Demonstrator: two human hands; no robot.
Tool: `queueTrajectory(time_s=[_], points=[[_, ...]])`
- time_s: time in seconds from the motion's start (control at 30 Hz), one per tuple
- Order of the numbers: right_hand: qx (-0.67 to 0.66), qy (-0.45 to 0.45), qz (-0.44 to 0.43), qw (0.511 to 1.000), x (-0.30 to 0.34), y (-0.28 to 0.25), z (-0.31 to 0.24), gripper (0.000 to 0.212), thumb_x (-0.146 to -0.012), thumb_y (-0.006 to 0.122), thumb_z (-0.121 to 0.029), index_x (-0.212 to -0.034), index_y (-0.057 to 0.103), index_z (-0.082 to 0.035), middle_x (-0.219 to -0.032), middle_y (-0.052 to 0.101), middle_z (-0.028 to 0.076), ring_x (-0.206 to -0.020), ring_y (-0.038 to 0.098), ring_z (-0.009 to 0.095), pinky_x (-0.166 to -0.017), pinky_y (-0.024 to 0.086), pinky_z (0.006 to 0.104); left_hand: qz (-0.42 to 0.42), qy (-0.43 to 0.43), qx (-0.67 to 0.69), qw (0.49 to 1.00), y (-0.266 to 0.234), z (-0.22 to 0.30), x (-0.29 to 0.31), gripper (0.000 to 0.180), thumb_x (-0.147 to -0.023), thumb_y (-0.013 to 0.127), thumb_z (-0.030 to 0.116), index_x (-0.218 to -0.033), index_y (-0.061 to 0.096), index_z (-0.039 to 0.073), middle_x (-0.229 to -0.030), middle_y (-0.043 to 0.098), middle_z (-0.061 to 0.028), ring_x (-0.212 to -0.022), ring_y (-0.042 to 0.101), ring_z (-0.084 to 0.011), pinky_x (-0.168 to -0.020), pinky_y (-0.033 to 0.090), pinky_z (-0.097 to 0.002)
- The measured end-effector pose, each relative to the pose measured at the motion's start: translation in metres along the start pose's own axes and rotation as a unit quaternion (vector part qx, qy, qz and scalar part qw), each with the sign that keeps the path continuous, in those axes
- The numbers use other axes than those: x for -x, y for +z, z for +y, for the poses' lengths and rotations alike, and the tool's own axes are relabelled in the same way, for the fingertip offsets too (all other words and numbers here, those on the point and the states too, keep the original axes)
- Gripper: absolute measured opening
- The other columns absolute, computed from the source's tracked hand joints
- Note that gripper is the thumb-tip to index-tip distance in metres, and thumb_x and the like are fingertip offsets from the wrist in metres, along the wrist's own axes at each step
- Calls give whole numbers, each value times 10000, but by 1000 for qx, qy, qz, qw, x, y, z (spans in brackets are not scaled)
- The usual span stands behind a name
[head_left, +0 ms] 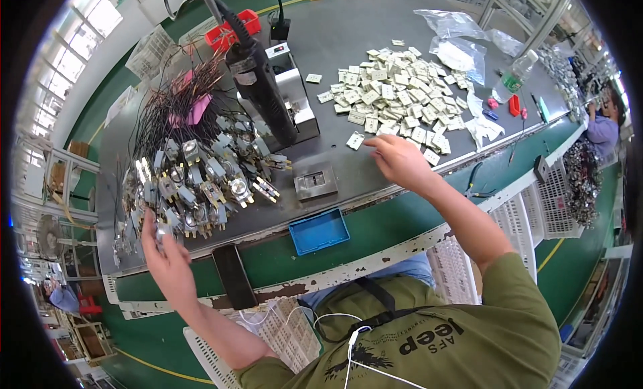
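Observation:
My left hand (169, 265) is at the near edge of a heap of small metal-and-grey components with black wires (194, 181). Its fingers are apart, and a silvery part (162, 234) shows between them; whether they grip it is unclear. On the right, my right hand (404, 163) reaches leftward with the index finger stretched out and the thumb apart. Its fingertips are close beside a single off-white rectangular plate (355, 140). Beyond that hand spreads a large pile of similar off-white plates (395, 88). Between my hands sits a metal fixture block (315, 181) with a rectangular recess.
A black cylindrical tool (258, 81) hangs before a metal device (295, 98). A blue tray (319, 232) and a black phone (234, 276) lie along the near edge. Farther right are pliers (474, 181), a plastic bottle (514, 78) and clear bags (455, 27). A red bin (233, 31) stands behind.

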State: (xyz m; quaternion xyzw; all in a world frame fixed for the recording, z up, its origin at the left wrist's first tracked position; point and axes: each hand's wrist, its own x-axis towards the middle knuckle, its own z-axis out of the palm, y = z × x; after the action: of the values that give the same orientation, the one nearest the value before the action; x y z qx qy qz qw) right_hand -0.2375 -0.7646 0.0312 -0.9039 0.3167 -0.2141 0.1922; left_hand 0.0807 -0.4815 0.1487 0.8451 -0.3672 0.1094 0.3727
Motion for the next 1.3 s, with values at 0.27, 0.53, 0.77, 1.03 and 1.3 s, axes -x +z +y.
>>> queueTrajectory(time_s=[0.27, 0.53, 0.77, 1.03, 1.3], points=[[135, -2, -103, 985, -43, 25, -8, 288, -849, 638, -170, -1132, 628, -112, -1097, 614, 87, -1033, 589, 276, -858, 507, 384, -9, -238, 579, 780, -8, 4, 56, 510, -965, 466, 176, -1438, 364, 15, -1205, 556, -101, -561, 495, -67, -441, 369, -181], [109, 135, -30, 984, -16, -24, 23, 259, -849, 654, -202, -1098, 649, -131, -1017, 613, 105, -953, 626, 299, -805, 510, 392, -66, -225, 569, 788, 37, 0, 81, 451, -996, 518, 134, -1413, 396, 17, -1213, 544, -98, -706, 519, -75, -595, 413, -192], [43, 109, 213, 970, 5, -66, 66, 182, -866, 656, -125, -1026, 687, -45, -854, 679, 150, -743, 657, 280, -690, 505, 335, 8, -175, 637, 751, 29, -8, 101, 527, -1011, 490, 285, -1429, 338, 3, -1195, 518, -50, -875, 491, -103, -726, 392, -244], [254, 146, 227, 929, 20, -126, 125, 524, -805, 673, -67, -1312, 544, -97, -1289, 566, 182, -1212, 492, 380, -1029, 391, 434, -1, -169, 777, 606, 39, -3, 100, 584, -1032, 433, 328, -1482, 228, 17, -1245, 533, -83, -899, 535, -135, -721, 405, -269], [123, -166, -72, 976, -34, 11, 7, 417, -762, 617, -57, -1175, 621, -108, -1162, 619, 70, -1078, 564, 286, -920, 472, 380, 5, -180, 796, 577, 38, 17, 115, 570, -1023, 452, 323, -1478, 253, 44, -1262, 540, -84, -855, 545, -139, -685, 415, -279]])
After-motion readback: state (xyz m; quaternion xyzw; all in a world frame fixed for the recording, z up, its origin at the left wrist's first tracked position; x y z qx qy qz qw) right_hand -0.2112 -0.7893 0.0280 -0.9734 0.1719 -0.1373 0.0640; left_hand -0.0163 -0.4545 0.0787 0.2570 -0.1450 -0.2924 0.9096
